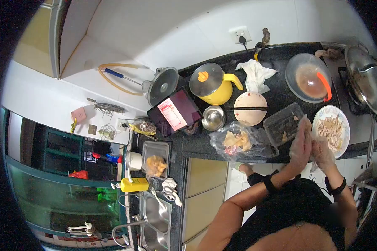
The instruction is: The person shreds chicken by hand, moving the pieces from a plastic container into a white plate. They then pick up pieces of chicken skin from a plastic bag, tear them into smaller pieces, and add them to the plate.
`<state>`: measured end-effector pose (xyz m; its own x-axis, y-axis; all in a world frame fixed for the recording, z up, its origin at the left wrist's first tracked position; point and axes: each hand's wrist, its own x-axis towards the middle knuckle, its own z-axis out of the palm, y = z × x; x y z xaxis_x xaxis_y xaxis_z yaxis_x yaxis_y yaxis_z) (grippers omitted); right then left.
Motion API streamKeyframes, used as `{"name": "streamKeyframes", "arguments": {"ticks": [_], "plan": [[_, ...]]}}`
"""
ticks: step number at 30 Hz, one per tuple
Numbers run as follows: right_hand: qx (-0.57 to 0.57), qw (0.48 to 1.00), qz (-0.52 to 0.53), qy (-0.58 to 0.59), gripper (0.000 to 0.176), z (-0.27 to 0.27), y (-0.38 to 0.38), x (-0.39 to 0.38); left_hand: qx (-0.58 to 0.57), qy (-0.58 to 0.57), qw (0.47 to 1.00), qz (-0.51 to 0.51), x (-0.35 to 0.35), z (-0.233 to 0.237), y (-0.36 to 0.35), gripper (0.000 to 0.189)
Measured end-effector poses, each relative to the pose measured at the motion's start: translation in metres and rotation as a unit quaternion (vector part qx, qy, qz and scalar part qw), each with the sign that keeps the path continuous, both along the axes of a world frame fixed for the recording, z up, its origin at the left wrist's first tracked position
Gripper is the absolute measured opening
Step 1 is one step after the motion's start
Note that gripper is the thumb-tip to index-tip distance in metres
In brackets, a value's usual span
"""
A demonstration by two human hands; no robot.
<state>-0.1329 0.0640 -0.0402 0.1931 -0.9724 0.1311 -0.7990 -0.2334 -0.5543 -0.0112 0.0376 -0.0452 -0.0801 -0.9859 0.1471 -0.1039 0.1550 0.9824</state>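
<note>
Our gloved left hand (300, 151) and right hand (322, 152): palms pressed together; anything between, we cannot tell. From them we list: two o'clock, white plate (346, 129), pale shreds (331, 127); ten o'clock, clear tray (275, 125), scraps (284, 136); twelve o'clock, bowl (292, 72), brownish liquid (308, 78).

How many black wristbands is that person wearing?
2: one wristband on the left arm, another wristband on the right arm. I see no others.
</note>
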Motion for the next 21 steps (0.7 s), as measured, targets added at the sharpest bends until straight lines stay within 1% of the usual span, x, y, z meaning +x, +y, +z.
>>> {"name": "streamKeyframes", "arguments": {"ticks": [1, 2, 3, 4, 5, 6, 7, 8, 9, 10, 11, 12, 13, 15, 17, 18, 19, 20, 21], "plan": [[0.058, 0.997, 0.015, -0.044, 0.02, 0.018, -0.002, 0.004, 0.001, 0.001, 1.0, -0.001, -0.002, -0.001, -0.005, 0.046], [0.057, 0.997, 0.015, -0.043, 0.02, 0.022, -0.007, 0.007, 0.095, 0.053, 0.994, -0.006, -0.004, -0.005, -0.014, 0.043], [0.045, 0.997, 0.032, 0.051, 0.017, 0.024, -0.013, 0.01, 0.188, 0.104, 0.977, -0.011, -0.004, -0.012, -0.02, 0.04], [0.033, 0.988, 0.049, 0.145, 0.014, 0.027, -0.017, 0.013, 0.187, 0.104, 0.977, -0.011, -0.003, -0.034, -0.024, 0.04], [0.032, 0.988, 0.049, 0.144, 0.014, 0.035, -0.022, 0.016, 0.119, 0.012, 0.992, -0.046, 0.0, -0.065, -0.03, 0.034], [0.019, 0.979, 0.091, 0.183, 0.01, 0.044, -0.025, 0.019, 0.05, -0.08, 0.992, -0.081, 0.004, -0.069, -0.032, 0.029], [0.007, 0.966, 0.132, 0.222, 0.009, 0.048, -0.027, 0.02, 0.051, -0.082, 0.992, -0.082, 0.004, -0.073, -0.032, 0.029], [0.008, 0.967, 0.131, 0.22, 0.009, 0.045, -0.028, 0.02, 0.155, 0.051, 0.979, -0.121, 0.005, -0.078, -0.032, 0.027], [-0.003, 0.966, 0.133, 0.221, 0.008, 0.04, -0.027, 0.019, 0.257, 0.182, 0.936, -0.156, 0.007, -0.073, -0.032, 0.025], [-0.015, 0.965, 0.136, 0.222, 0.008, 0.038, -0.026, 0.018, 0.35, 0.308, 0.865, -0.185, 0.008, -0.067, -0.032, 0.023], [-0.013, 0.966, 0.134, 0.222, 0.008, 0.041, -0.026, 0.017, 0.433, 0.425, 0.767, -0.208, 0.008, -0.061, -0.033, 0.021], [-0.012, 0.947, 0.161, 0.278, 0.011, 0.046, -0.027, 0.017, 0.502, 0.529, 0.647, -0.224, 0.008, -0.055, -0.034, 0.019], [-0.012, 0.924, 0.188, 0.333, 0.014, 0.05, -0.028, 0.017, 0.502, 0.529, 0.646, -0.224, 0.007, -0.049, -0.033, 0.019], [-0.016, 0.926, 0.193, 0.323, 0.015, 0.057, -0.036, 0.014, 0.47, 0.438, 0.744, -0.184, 0.002, -0.037, -0.031, 0.019], [-0.017, 0.929, 0.198, 0.313, 0.016, 0.061, -0.037, 0.013, 0.431, 0.337, 0.825, -0.139, -0.002, -0.028, -0.027, 0.02], [-0.07, 0.913, 0.203, 0.346, 0.013, 0.063, -0.037, 0.012, 0.408, 0.283, 0.86, -0.116, -0.003, -0.027, -0.027, 0.02], [-0.121, 0.895, 0.206, 0.378, 0.01, 0.065, -0.037, 0.012, 0.41, 0.283, 0.859, -0.118, -0.004, -0.032, -0.03, 0.02], [-0.117, 0.895, 0.202, 0.38, 0.01, 0.068, -0.039, 0.013, 0.385, 0.328, 0.861, -0.044, -0.008, -0.04, -0.034, 0.023], [-0.045, 0.914, 0.189, 0.356, 0.013, 0.07, -0.041, 0.015, 0.36, 0.372, 0.855, 0.027, -0.014, -0.045, -0.037, 0.026]]}}
